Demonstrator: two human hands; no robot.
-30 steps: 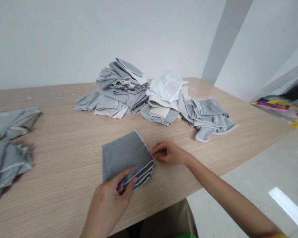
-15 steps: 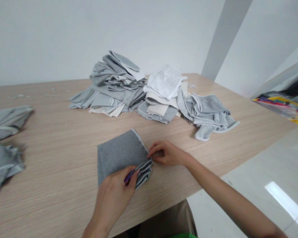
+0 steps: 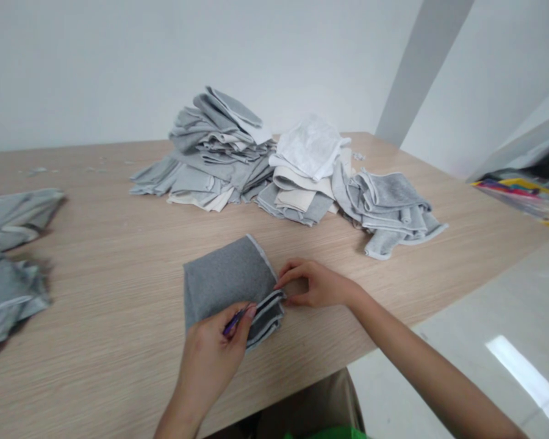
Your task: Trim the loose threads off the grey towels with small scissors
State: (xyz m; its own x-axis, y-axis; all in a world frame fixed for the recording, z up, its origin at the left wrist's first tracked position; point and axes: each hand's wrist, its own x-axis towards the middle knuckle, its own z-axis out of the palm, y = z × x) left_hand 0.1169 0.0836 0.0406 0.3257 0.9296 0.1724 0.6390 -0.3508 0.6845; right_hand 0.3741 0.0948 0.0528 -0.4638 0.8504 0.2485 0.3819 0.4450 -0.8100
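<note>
Folded grey knit cloth with pale stitched edges (image 3: 229,283) flat on the light wood-grain table (image 3: 110,256), near the front edge, roughly centre. Left hand (image 3: 213,360) closed around a small purple-handled tool (image 3: 232,322) — its tip laid against the cloth's layered front-right corner; what kind of tool, too small to tell. Right hand (image 3: 318,283) at the cloth's right corner, thumb and forefinger pressed together on the top layer's edge, lifting it slightly off the layers beneath, other fingers curled loosely above.

Further back on the table, a tall untidy pile of grey and cream fabric pieces (image 3: 215,152), well apart from the folded cloth. Just beside that pile on its right, a stack topped with white and cream cloths (image 3: 306,167), and touching that stack, a slumped heap of grey towelling pieces (image 3: 388,210) reaching toward the table's right edge. At the far left edge of the view, crumpled grey fabric with pale trim (image 3: 11,256) — partly cut off by the frame. Beyond the table on the right, a colourful flat object in yellow and red (image 3: 526,195), blurred.
</note>
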